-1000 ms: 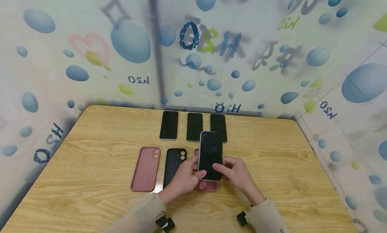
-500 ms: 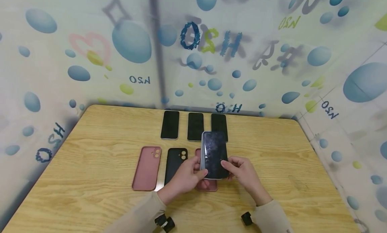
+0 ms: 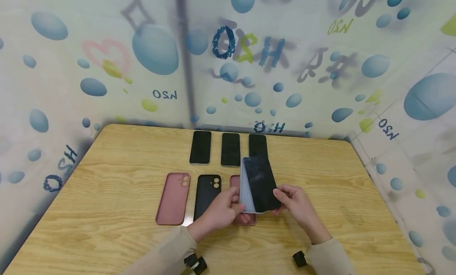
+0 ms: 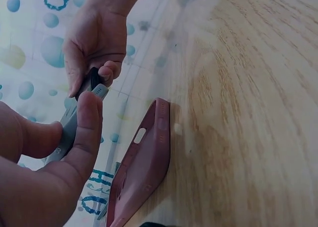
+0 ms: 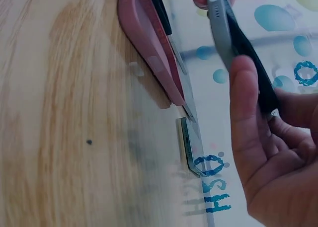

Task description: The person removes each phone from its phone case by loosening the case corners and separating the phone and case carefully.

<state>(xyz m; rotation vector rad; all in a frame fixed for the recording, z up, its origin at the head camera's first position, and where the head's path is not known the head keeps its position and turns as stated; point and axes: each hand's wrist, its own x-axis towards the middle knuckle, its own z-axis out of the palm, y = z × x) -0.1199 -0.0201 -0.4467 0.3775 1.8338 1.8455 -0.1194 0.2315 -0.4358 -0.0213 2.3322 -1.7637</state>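
Note:
My left hand [image 3: 221,209] grips a pale blue phone case [image 3: 247,191] by its lower left edge, thumb on the near side. With its thumb and fingers my right hand [image 3: 293,201] pinches the lower right corner of a black phone [image 3: 263,186]. The phone lies askew over the case, its right side swung out and a strip of the case's inside showing on the left. In the right wrist view the case [image 5: 218,28] and phone [image 5: 258,83] are angled apart. Both are held above a pink phone case [image 3: 234,181], partly hidden by my left hand.
Left of the hands lie a black phone case [image 3: 206,193] and another pink case [image 3: 173,199]. Three dark phones [image 3: 200,147] are lined up at the back of the wooden table [image 3: 135,160], the rightmost partly covered by the held phone. A printed curtain [image 3: 228,88] stands behind.
My right hand has moved right, drawing the phone's right side out of the pale blue case. The phone has tilted, uncovering the case's inside. The left hand has stayed nearly in place.

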